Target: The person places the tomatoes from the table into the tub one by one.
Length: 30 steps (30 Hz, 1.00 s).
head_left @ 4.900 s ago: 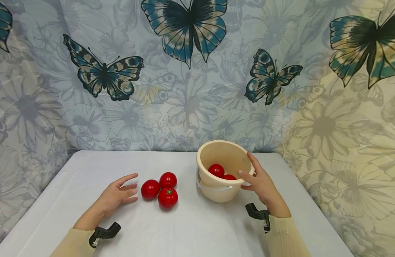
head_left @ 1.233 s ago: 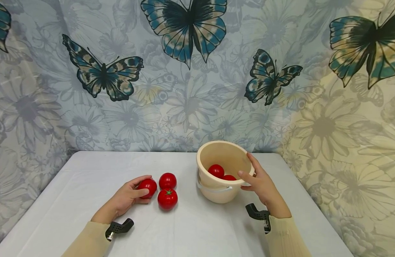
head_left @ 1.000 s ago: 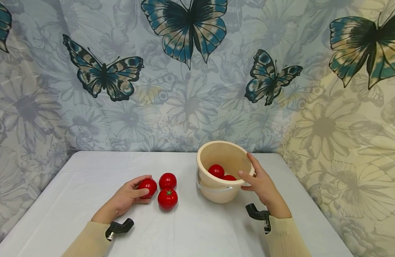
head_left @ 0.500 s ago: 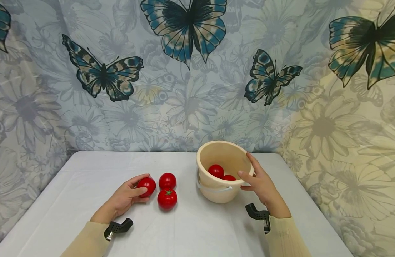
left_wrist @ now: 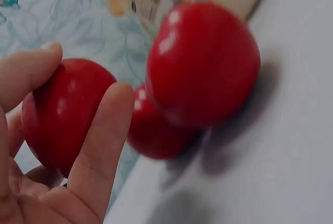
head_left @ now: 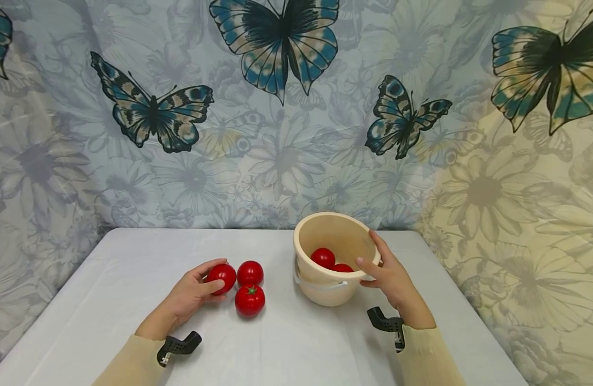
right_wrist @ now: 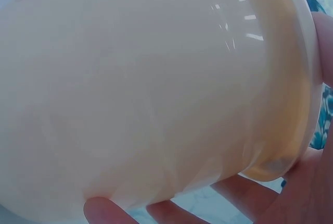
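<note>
My left hand point(head_left: 186, 298) holds a red tomato point(head_left: 221, 279) between thumb and fingers, left of two others. In the left wrist view that tomato point(left_wrist: 67, 112) sits in the curl of the fingers. Close to its right lie a tomato with a green stem mark point(head_left: 250, 302) and another tomato point(head_left: 250, 273) behind it. My right hand point(head_left: 398, 287) grips a cream bucket point(head_left: 325, 294) at its right rim, thumb over the edge and fingers along the outside. The bucket leans toward the left. Inside it are a tomato point(head_left: 323, 258) and a second, partly hidden tomato point(head_left: 343, 268).
A white cloth covers the table point(head_left: 287, 348). The bucket's pale handle point(head_left: 325, 285) hangs down along its front. Behind the table's far edge stands a backdrop point(head_left: 287, 161) printed with flowers and butterflies. Each wrist wears a black camera mount point(head_left: 180, 343).
Since the earliest frame my left hand has reached right and taken hold of the leftmost tomato. In the last half second it has risen slightly with it. Right hand and bucket stay in place.
</note>
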{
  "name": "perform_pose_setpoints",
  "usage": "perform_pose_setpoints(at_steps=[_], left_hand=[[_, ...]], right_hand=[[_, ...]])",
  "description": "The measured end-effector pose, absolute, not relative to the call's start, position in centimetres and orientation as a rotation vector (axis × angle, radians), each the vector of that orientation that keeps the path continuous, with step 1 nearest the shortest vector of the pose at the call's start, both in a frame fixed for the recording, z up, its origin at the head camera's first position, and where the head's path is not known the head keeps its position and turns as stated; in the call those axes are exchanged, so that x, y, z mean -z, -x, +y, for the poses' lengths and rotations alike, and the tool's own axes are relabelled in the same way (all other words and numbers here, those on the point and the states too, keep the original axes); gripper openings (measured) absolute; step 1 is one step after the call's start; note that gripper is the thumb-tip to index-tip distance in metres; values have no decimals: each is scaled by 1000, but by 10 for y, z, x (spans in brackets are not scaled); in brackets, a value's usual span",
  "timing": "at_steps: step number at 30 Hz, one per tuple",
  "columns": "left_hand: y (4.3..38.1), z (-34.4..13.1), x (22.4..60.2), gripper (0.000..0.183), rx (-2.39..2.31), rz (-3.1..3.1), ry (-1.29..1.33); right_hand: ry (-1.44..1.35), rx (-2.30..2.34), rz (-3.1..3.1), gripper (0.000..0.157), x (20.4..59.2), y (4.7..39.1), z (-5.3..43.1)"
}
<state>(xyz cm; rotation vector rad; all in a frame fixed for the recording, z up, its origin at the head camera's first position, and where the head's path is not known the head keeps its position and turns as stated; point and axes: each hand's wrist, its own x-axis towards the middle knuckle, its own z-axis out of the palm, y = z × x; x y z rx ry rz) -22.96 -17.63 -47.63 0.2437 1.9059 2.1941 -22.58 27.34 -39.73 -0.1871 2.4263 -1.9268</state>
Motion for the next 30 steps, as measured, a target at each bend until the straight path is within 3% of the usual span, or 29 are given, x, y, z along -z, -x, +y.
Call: perform_pose_setpoints(at_steps=[30], left_hand=[[235,-98,371,59,-2143,2012,-544]], right_hand=[[161,1920,2451,89,398,226,272]])
